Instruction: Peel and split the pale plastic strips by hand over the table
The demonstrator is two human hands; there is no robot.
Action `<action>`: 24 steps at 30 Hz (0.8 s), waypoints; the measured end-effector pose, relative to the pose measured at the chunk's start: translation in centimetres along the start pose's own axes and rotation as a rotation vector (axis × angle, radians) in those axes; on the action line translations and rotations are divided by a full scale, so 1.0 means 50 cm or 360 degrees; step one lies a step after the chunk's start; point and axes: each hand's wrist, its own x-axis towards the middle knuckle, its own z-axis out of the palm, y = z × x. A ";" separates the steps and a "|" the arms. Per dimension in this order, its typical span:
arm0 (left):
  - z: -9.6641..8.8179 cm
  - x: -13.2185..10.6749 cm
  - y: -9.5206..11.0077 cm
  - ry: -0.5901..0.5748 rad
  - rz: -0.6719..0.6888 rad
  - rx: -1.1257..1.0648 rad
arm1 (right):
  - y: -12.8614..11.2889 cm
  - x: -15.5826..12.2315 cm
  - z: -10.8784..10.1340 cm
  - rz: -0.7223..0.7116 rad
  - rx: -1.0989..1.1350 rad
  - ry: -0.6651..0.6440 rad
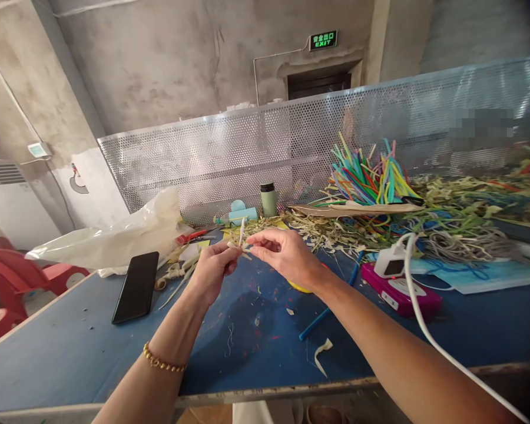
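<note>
Over the blue tabletop (256, 335), my left hand (216, 262) pinches a small piece made of pale, husk-like strips (241, 232), one strip standing upright above the thumb. My right hand (285, 253) meets it from the right, thumb and fingertips closed beside the strips. What lies between those right fingertips is too small to make out. Partly hidden under the right hand is a yellow round object (299, 287). A blue stick (331, 303) lies below the right forearm, and a loose pale strip scrap (322, 356) rests nearer the front edge.
A black phone (135, 287) lies left of my hands. Behind are a plastic bag (128, 235), red-handled scissors (192, 236) and a green bottle (268, 200). Right hold colourful pipe cleaners (371, 176), dried husks (450, 200) and a magenta power strip (400, 291) with a white cable.
</note>
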 end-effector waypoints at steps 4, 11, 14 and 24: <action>-0.005 0.003 -0.004 -0.0060 -0.0064 -0.0073 | -0.009 -0.001 -0.006 -0.0152 0.0188 -0.0244; -0.007 -0.002 -0.004 -0.0251 -0.0112 0.0000 | 0.006 0.005 -0.009 -0.0557 -0.0237 -0.0217; -0.003 -0.004 -0.004 -0.0263 -0.0067 0.0170 | 0.013 0.005 -0.008 -0.0622 -0.0398 -0.0214; 0.004 -0.017 0.014 -0.0534 0.0227 0.0881 | 0.010 0.006 -0.010 -0.0331 -0.0667 -0.0089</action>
